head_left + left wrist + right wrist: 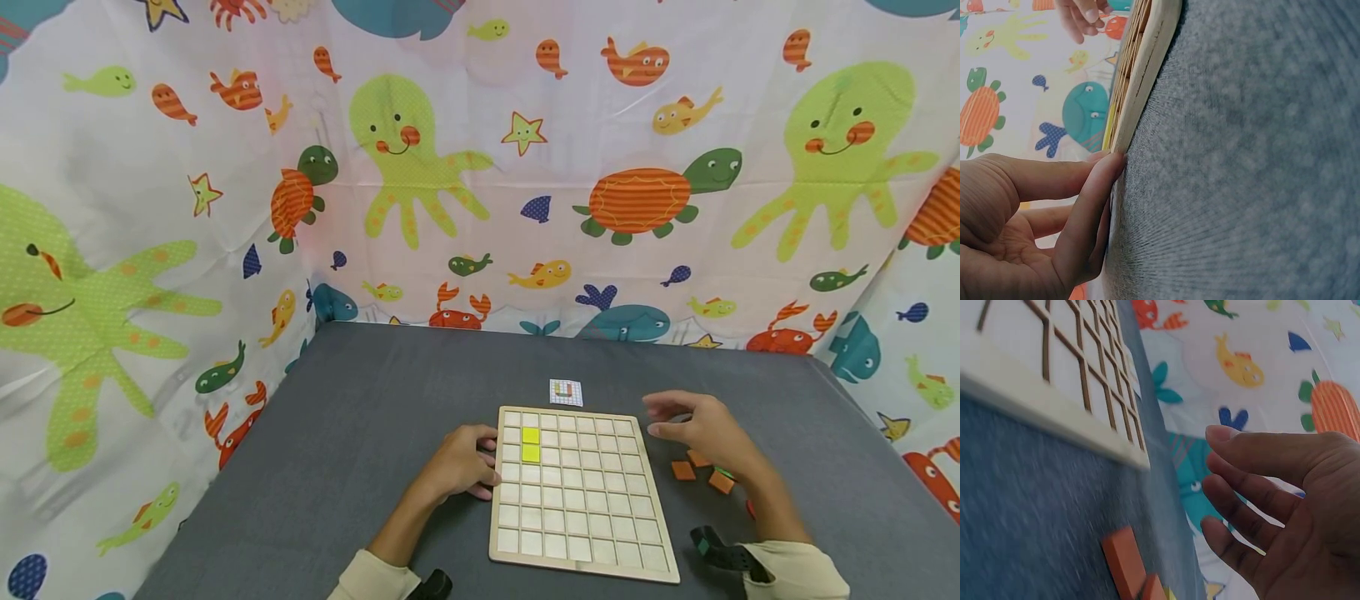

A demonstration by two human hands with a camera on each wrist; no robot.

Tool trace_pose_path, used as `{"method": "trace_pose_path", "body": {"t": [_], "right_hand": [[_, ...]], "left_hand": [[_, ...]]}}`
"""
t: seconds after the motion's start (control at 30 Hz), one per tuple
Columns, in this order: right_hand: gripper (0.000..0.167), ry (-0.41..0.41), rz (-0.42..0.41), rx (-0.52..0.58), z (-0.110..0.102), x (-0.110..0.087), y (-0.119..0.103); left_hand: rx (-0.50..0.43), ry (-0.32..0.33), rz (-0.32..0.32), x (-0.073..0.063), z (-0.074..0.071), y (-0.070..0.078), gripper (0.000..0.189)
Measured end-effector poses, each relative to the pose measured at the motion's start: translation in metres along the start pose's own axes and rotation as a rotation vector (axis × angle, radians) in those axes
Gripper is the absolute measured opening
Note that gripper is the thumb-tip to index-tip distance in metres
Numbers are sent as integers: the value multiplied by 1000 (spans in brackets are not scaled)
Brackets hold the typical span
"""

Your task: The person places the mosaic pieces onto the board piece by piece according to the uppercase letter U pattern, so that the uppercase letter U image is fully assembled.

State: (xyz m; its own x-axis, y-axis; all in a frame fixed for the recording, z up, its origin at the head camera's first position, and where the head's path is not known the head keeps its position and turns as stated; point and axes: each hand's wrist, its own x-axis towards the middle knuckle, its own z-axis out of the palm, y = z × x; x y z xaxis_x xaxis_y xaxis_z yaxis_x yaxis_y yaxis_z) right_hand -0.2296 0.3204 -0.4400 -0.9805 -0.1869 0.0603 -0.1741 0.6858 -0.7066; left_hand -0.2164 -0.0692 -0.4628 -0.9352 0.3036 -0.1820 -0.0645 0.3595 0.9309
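Observation:
A wooden grid board [581, 500] lies flat on the grey table. Two yellow tiles [531, 444] sit in its second column, one directly below the other, near the far end. My left hand [462, 461] rests against the board's left edge; in the left wrist view the thumb and fingertips [1113, 164] touch that edge. Beyond the right edge hovers my right hand [701, 425], fingers loosely bent and nothing between them. Several orange tiles [683, 471] lie on the table below it, with a green tile [724, 472] partly hidden among them.
Behind the board lies a small card [566, 392] printed with a grid and a coloured U-like shape. A red piece [751, 508] shows partly behind the right forearm. A curtain [525, 167] with sea animals hangs along the table's back and sides.

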Motion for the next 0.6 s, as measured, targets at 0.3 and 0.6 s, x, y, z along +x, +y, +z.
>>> {"method": "trace_pose_path", "body": {"t": [0.3, 0.6], "right_hand": [[48, 20, 37, -15, -18, -8, 25], [50, 35, 105, -65, -27, -15, 51]], "left_hand": [[5, -4, 4, 0, 0, 1, 70], [-13, -12, -9, 0, 0, 1, 71]]}}
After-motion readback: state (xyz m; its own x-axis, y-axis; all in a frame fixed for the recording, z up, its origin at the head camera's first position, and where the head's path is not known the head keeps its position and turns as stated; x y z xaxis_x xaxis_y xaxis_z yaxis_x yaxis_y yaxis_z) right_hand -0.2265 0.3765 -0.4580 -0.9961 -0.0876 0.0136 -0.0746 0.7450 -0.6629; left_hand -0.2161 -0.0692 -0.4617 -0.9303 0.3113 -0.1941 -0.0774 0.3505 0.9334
